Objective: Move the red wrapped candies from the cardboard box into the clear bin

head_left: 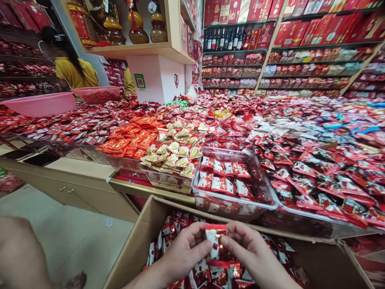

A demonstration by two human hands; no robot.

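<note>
In both hands point(192, 245) point(248, 247) is an illegibly printed packet point(215, 239).

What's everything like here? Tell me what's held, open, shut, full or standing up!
packet: held up, unclear if sealed
left hand: pinching the packet
right hand: pinching the packet
carton: open on top, packets inside
clear tub: lidless, partly filled
gold packets: piled in a heap
cupboard: shut
bottles: standing upright
</note>
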